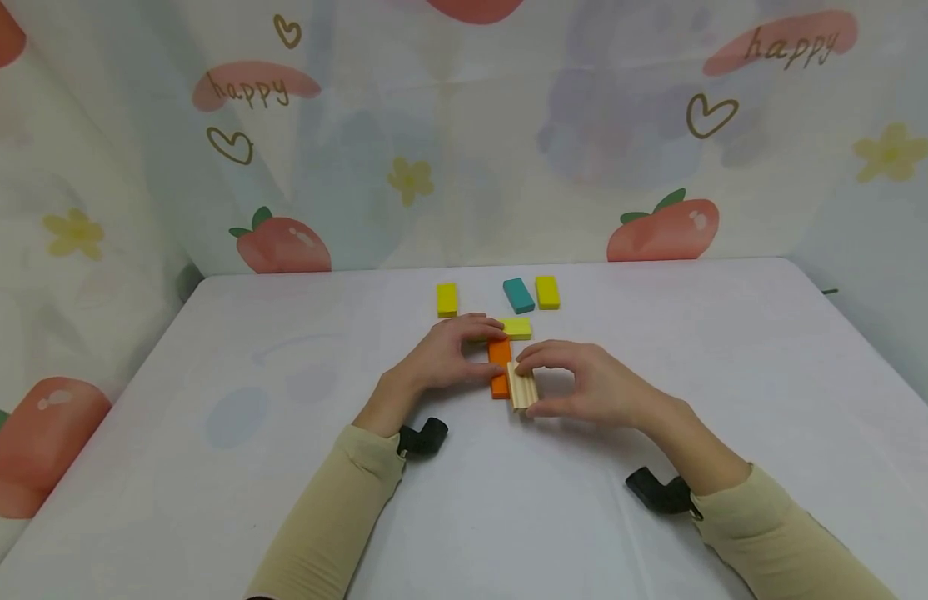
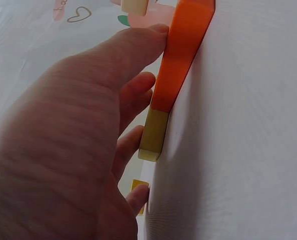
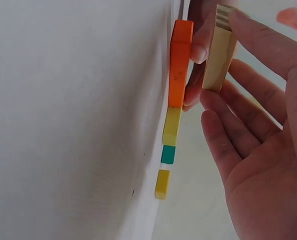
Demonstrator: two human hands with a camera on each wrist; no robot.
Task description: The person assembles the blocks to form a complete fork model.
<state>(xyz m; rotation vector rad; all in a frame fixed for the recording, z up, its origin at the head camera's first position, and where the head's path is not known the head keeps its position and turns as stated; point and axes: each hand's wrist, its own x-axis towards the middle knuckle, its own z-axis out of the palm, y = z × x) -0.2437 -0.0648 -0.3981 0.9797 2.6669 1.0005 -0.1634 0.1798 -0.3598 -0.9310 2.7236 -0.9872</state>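
Observation:
My right hand (image 1: 595, 379) pinches a plain wooden block (image 1: 521, 387) with a ridged face, thumb at one end and fingertips at the other. In the right wrist view this block (image 3: 218, 57) is held beside an orange block (image 3: 178, 67), raised off the white table. My left hand (image 1: 451, 354) rests around the orange block (image 1: 500, 387), its thumb tip at the side in the left wrist view. Its fingers reach over a yellow block (image 1: 518, 328) lying crosswise at the orange block's far end, partly hidden by them.
Beyond the hands lie a yellow block (image 1: 446, 300) on the left, a teal block (image 1: 519, 295), and another yellow block (image 1: 547, 292) on the right. A patterned cloth (image 1: 479, 167) hangs behind the white table (image 1: 464, 517).

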